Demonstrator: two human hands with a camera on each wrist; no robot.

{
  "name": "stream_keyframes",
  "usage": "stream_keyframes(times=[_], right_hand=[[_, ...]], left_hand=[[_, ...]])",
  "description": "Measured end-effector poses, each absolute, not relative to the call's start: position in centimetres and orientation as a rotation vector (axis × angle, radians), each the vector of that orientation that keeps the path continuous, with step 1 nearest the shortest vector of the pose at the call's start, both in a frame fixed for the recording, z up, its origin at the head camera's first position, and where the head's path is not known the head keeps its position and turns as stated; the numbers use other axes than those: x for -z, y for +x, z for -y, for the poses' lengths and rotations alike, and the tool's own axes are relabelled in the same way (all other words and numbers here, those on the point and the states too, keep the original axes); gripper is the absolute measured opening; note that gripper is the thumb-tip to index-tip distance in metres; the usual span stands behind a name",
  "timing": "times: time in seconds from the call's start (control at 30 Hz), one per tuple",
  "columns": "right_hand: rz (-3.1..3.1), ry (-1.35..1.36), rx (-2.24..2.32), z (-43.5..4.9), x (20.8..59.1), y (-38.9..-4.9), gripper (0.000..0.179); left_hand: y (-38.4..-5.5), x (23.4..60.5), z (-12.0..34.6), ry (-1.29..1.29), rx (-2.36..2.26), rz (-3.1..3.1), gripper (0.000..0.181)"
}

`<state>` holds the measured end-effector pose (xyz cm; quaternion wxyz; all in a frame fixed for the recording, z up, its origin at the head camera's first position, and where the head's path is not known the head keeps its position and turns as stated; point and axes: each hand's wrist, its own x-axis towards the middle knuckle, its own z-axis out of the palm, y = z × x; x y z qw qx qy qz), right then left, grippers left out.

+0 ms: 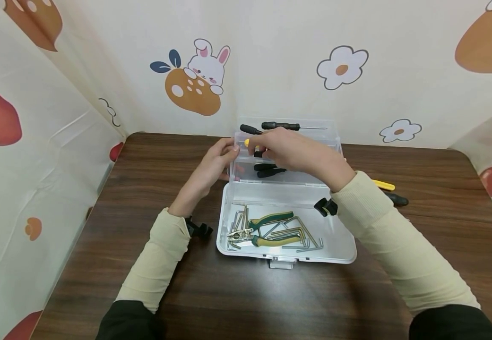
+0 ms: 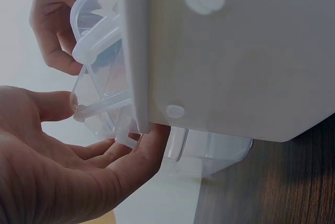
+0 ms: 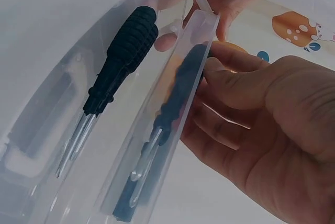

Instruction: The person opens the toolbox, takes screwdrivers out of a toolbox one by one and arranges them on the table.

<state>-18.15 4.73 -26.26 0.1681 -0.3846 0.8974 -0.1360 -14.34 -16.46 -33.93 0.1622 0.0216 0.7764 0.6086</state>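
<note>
A white toolbox (image 1: 339, 245) stands open on the table, its clear stepped trays (image 1: 246, 177) raised at the back. My left hand (image 1: 213, 165) grips the left end of these trays, thumb on the edge and fingers beneath, as the left wrist view shows. Over the middle tray, my right hand (image 1: 292, 148) pinches the handle end of a dark screwdriver (image 3: 180, 85), seen partly through the clear wall. Black-handled screwdrivers (image 3: 131, 35) lie in the tray below. Green-and-yellow pliers (image 1: 271, 229) and several hex keys (image 1: 301, 231) rest in the box's bottom.
Another black screwdriver (image 1: 280, 126) lies on the top tray. Right of the box, partly behind my right sleeve, are a yellow tool (image 1: 384, 184) and a black handle (image 1: 396, 199) on the brown table (image 1: 114, 198). A patterned curtain (image 1: 271, 56) borders the back.
</note>
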Motion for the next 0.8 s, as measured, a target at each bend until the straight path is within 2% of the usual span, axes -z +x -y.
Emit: stream_keyframes(times=[0.2,0.8], right_hand=[[-2.601,-1.129,0.402,-5.2,26.3,-17.8,0.039],[-2.765,-1.038,0.318,-10.0,25.9,-16.9,0.035]], left_hand=[[-14.4,33.9,16.4,0.058,-1.738,-2.212,0.052],[-14.4,34.0,16.5,0.078,-1.740,-2.212,0.053]])
